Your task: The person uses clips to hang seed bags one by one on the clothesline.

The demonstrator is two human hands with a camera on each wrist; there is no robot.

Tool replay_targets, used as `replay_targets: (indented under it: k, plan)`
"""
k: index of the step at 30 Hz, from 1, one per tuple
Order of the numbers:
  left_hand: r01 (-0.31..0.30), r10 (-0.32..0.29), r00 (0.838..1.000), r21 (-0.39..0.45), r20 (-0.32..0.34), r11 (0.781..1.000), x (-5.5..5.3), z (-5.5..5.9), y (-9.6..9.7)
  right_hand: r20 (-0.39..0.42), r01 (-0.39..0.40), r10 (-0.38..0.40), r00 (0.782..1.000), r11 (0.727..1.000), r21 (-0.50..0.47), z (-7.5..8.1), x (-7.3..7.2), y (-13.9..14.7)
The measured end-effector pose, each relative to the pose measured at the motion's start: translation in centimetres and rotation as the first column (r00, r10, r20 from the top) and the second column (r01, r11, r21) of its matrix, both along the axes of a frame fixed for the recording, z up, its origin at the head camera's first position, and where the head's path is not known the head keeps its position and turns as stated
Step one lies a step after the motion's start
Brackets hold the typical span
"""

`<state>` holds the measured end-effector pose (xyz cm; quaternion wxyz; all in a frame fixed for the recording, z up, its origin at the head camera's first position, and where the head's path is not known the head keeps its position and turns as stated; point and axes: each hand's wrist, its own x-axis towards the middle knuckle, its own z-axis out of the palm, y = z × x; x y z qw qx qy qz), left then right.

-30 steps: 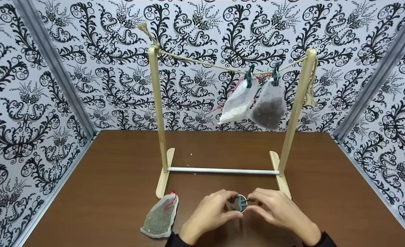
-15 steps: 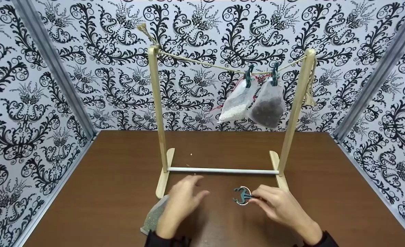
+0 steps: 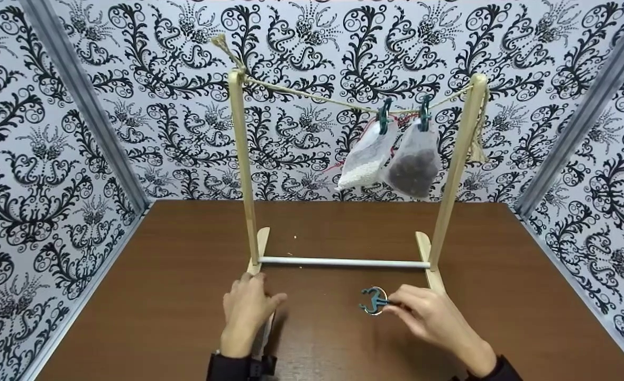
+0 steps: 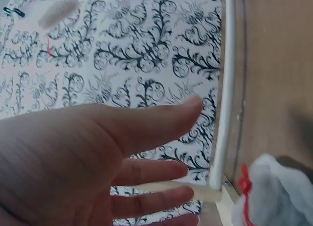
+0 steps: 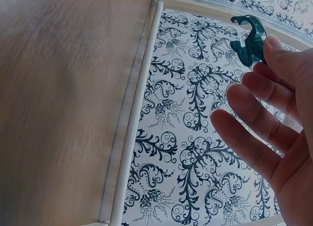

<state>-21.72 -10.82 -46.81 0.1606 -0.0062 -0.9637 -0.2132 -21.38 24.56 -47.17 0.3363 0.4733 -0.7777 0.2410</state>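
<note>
My right hand [image 3: 433,317] pinches a dark green plastic clip [image 3: 375,302] by its handles, between thumb and index finger. The clip's hooked ends spread apart in the right wrist view, and a light ring shows around it in the head view. My left hand [image 3: 246,312] hovers over a white mesh bag [image 4: 279,199] with a red drawstring, thumb apart and fingers extended. It hides most of that bag in the head view. Farther back, a mesh bag with white grains [image 3: 364,161] and one with dark contents [image 3: 413,164] hang from a rope by similar clips.
A wooden stand, with a left post [image 3: 244,174], a right post [image 3: 456,174] and a white crossbar [image 3: 343,262], carries the sagging rope [image 3: 306,96]. Small crumbs lie on the brown table [image 3: 185,254]. Patterned walls [image 3: 312,32] enclose the back and sides.
My left hand has let go of the clip and moved left, now over the mesh bag on the table. The right hand keeps the clip, its handles now squeezed and its hooked ends pointing left.
</note>
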Motion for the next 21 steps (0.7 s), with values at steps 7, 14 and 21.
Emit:
replay_targets:
  k: [7, 14, 21]
  plan:
    - [-0.138, 0.134, 0.968, 0.005, 0.213, 0.990, -0.3, -0.8, -0.8, 0.000, 0.000, 0.000, 1.000, 1.000, 0.000, -0.1, -0.1, 0.0]
    - [-0.147, 0.136, 0.954, 0.023, 0.267, 0.989, -0.6, -1.3, -1.5, 0.010, 0.000, 0.000, 1.000, 1.000, 0.004, -0.2, 0.0, 0.0]
    - [-0.155, 0.126, 0.934, 0.063, 0.335, 0.986, -0.7, -1.1, -2.3, 0.008, 0.007, -0.007, 1.000, 1.000, 0.008, -0.2, -0.1, 0.0]
